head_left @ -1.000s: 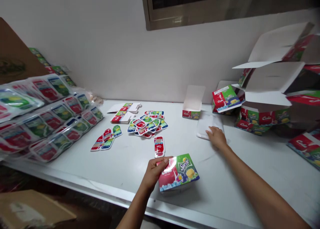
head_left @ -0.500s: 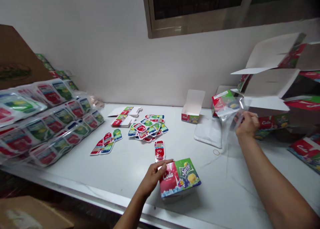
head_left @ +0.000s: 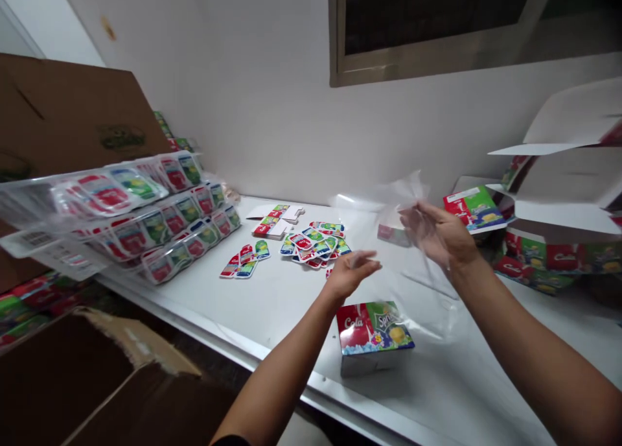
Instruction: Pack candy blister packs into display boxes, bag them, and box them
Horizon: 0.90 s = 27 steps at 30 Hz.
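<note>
Your R hand (head_left: pixel 440 235) pinching clear bag (head_left: pixel 389 216) | L hand (head_left: pixel 352 274) nearby, can't tell if gripping | box (head_left: pixel 375 332) on table (head_left: pixel 282 303), near side | bag may slip/tear if you tug 1-handed

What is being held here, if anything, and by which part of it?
The right hand holds a clear plastic bag by its upper part. The left hand is close to the bag; whether it grips too cannot be told.

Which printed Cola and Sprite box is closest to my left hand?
The box sitting alone near the front edge of the table, below your left hand; the other printed boxes are farther off.
</note>
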Each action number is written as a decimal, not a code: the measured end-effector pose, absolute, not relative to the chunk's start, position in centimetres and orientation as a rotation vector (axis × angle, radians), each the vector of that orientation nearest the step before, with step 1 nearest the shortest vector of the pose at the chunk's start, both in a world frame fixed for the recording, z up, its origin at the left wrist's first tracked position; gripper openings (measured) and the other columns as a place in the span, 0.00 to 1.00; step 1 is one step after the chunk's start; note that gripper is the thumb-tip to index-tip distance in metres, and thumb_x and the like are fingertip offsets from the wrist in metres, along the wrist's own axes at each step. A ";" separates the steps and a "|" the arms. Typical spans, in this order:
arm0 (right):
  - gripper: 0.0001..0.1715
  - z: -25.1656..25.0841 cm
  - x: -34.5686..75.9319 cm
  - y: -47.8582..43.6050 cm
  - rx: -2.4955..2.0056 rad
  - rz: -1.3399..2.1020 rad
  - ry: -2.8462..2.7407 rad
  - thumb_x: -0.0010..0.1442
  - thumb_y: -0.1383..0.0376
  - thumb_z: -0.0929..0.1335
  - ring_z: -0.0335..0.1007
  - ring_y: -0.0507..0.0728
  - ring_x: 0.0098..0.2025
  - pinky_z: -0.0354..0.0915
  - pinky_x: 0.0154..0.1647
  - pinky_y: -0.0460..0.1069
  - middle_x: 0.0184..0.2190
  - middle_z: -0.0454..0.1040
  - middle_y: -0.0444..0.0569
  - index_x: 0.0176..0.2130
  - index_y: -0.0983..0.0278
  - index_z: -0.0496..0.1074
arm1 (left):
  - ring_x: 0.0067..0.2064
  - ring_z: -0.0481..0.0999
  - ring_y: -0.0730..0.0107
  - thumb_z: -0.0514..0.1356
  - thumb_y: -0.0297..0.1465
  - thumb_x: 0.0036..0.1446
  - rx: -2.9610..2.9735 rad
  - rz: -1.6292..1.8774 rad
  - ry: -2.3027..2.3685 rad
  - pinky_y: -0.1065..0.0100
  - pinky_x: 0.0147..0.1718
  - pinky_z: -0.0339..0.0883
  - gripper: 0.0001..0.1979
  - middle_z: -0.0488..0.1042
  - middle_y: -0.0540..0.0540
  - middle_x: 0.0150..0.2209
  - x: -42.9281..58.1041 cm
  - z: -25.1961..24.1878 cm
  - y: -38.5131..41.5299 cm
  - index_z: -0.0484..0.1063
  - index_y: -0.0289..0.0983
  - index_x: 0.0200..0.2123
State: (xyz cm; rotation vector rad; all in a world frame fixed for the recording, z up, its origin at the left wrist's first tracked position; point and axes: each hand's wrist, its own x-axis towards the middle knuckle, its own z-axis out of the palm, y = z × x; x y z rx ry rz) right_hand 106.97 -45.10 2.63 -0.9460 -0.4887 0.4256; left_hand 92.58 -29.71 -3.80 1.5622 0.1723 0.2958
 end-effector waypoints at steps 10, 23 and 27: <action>0.14 -3.0 108.4 -45.8 -1.744 -0.233 -0.475 0.53 0.56 0.69 0.69 0.58 0.34 0.66 0.37 0.54 0.36 0.75 0.50 0.38 0.61 0.69 | 0.16 0.64 0.79 0.65 0.49 0.46 1.559 0.463 0.411 0.74 0.19 0.58 0.24 0.78 0.44 0.22 90.9 -5.0 -26.8 0.77 0.31 0.24; 0.08 -7.1 101.4 -43.1 -2.258 -0.920 -1.240 0.63 0.62 0.65 0.67 0.60 0.39 0.58 0.40 0.52 0.35 0.73 0.51 0.39 0.64 0.71 | 0.28 0.78 0.67 0.48 0.54 0.59 1.940 0.612 0.441 0.69 0.32 0.67 0.32 0.78 0.45 0.23 91.8 -4.9 -28.3 0.76 0.35 0.22; 0.10 -7.1 103.3 -43.7 -2.222 -1.047 -1.319 0.65 0.65 0.63 0.66 0.57 0.35 0.56 0.38 0.50 0.31 0.73 0.50 0.37 0.64 0.73 | 0.31 0.78 0.62 0.56 0.56 0.52 2.174 0.536 0.499 0.69 0.29 0.64 0.28 0.78 0.45 0.25 91.5 -5.1 -27.3 0.75 0.35 0.24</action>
